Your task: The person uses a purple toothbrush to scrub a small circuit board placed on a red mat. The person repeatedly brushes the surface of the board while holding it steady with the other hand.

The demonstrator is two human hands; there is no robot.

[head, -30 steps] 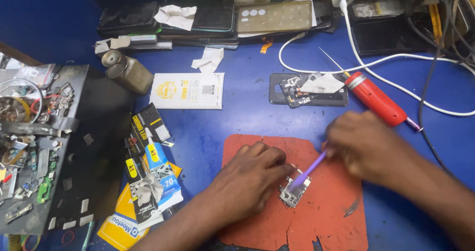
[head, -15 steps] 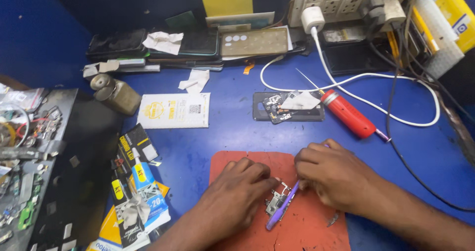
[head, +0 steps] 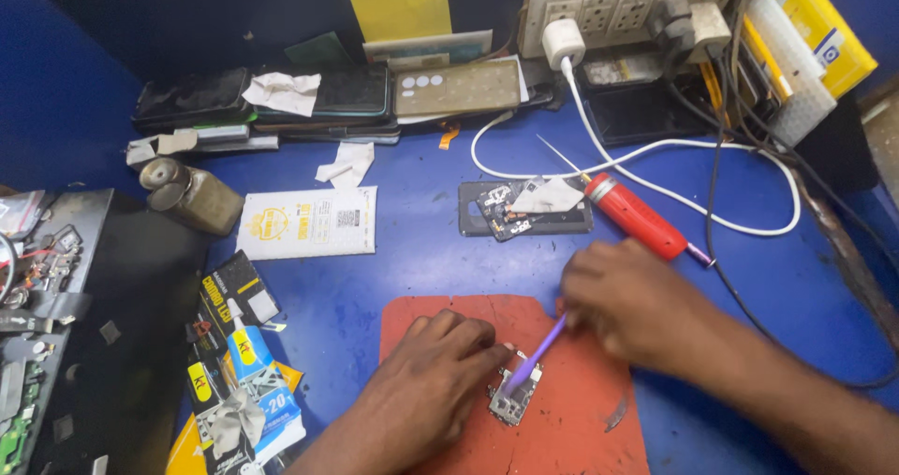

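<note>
Circuit board (head: 513, 402) under left fingertips (head: 489, 355)

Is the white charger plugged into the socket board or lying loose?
Plugged in. The white charger sits against the socket board on the back wall, its white cable trailing down across the blue table.

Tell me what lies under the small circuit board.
The small circuit board rests on a red mat on the blue table. The left hand covers its left edge.
</note>
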